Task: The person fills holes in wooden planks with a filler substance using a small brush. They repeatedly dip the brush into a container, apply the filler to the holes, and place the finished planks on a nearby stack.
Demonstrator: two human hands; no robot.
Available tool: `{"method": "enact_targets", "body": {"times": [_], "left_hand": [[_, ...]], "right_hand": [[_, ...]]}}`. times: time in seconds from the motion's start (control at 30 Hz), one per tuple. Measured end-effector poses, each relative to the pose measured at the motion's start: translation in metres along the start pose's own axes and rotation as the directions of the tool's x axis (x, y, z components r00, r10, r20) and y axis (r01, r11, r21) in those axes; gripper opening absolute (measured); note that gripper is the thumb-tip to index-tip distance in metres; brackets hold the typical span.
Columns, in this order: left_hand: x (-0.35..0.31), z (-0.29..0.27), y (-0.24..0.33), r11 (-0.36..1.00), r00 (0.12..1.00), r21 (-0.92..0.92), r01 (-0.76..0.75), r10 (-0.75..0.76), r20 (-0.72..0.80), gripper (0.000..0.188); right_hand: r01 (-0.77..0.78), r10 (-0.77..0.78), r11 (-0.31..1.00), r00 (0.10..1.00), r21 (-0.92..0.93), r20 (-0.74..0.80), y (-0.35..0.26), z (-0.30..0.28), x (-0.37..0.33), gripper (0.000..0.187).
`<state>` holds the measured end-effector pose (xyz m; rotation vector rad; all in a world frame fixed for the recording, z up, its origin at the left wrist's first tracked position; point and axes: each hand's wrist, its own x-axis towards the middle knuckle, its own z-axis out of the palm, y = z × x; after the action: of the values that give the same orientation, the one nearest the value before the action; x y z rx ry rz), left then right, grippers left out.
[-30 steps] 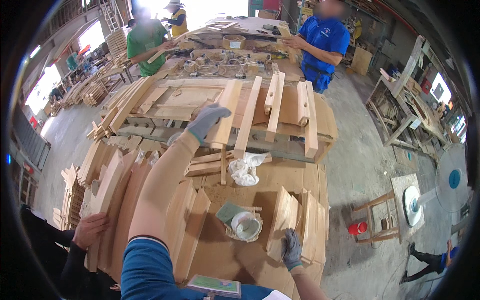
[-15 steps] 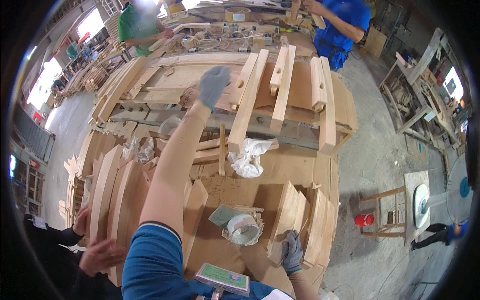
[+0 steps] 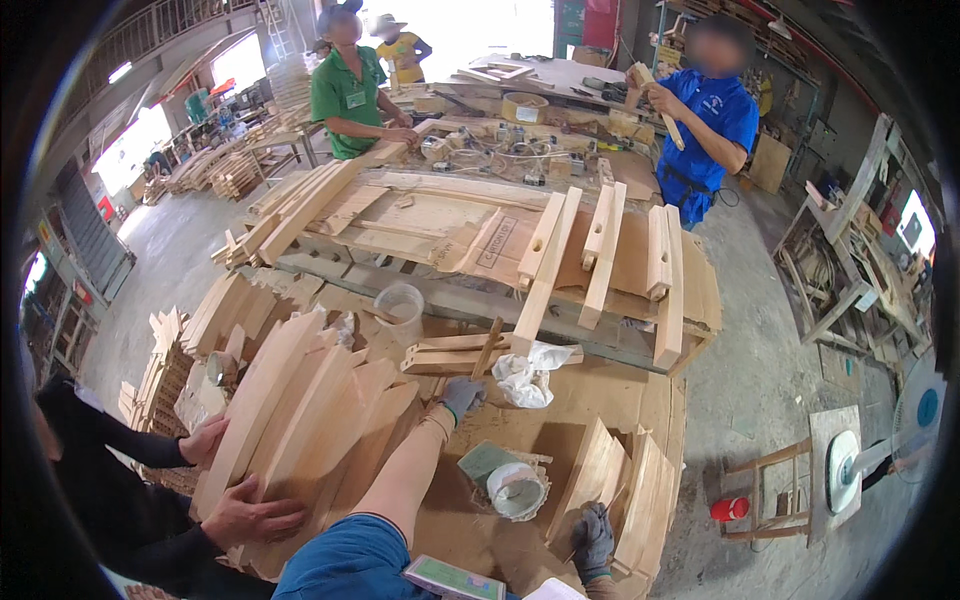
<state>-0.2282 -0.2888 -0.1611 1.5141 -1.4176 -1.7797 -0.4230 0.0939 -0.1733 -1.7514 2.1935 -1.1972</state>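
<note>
My left hand (image 3: 463, 397), in a grey glove, closes around the lower end of a narrow wooden stick (image 3: 488, 346) that tilts to the upper right. Beside it lie short wooden pieces (image 3: 450, 357) and a crumpled white plastic bag (image 3: 525, 378). My right hand (image 3: 593, 538), also gloved, is closed at the near right between two groups of pale wooden parts (image 3: 585, 470); a thin stick (image 3: 618, 496) seems to poke out of it. Between my hands stand a white tub (image 3: 517, 492) and a green-grey flat block (image 3: 488, 465) on the cardboard-covered table (image 3: 560, 415).
At the left, a co-worker's bare hands (image 3: 250, 515) rest on a stack of curved wooden parts (image 3: 300, 420). A clear plastic bucket (image 3: 400, 308) stands beyond. Jointed wooden legs (image 3: 548, 270) overhang the far bench. Other people work behind it. A fan (image 3: 843, 410) and red container (image 3: 730, 509) are at right.
My left hand has come back from above the far bench to the stick, which now leans. My right hand stays by the wooden parts. The view has tilted up, and the co-worker's hands have shifted on the stack.
</note>
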Motion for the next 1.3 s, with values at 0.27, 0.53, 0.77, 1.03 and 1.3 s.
{"method": "enact_targets", "body": {"times": [0.27,0.53,0.77,1.03,1.3], "left_hand": [[-0.196,-0.003,0.065,0.780,0.946,-0.621,0.074,0.142,0.291,0.025],[-0.379,0.053,0.040,0.774,0.548,-0.343,0.532,-0.006,0.836,0.034],[-0.302,0.048,-0.012,0.839,0.839,-0.093,-0.536,0.542,0.055,0.011],[-0.142,0.035,-0.042,0.507,0.600,0.334,-0.795,0.740,0.304,0.041],[-0.193,0.073,0.022,0.824,0.806,-0.433,-0.364,0.512,0.298,0.036]], "right_hand": [[0.008,0.331,0.616,0.905,0.788,-0.268,-0.027,-0.020,0.037,0.031],[0.370,-0.330,0.926,0.892,0.078,-0.307,-0.169,-0.024,0.048,0.048],[-0.183,0.256,0.956,0.900,0.228,-0.353,-0.162,-0.108,-0.045,0.023],[-0.260,0.431,0.888,0.759,0.379,-0.487,-0.149,-0.153,-0.140,0.017],[-0.037,0.421,0.771,0.779,0.635,-0.466,-0.197,-0.184,-0.115,0.021]]}}
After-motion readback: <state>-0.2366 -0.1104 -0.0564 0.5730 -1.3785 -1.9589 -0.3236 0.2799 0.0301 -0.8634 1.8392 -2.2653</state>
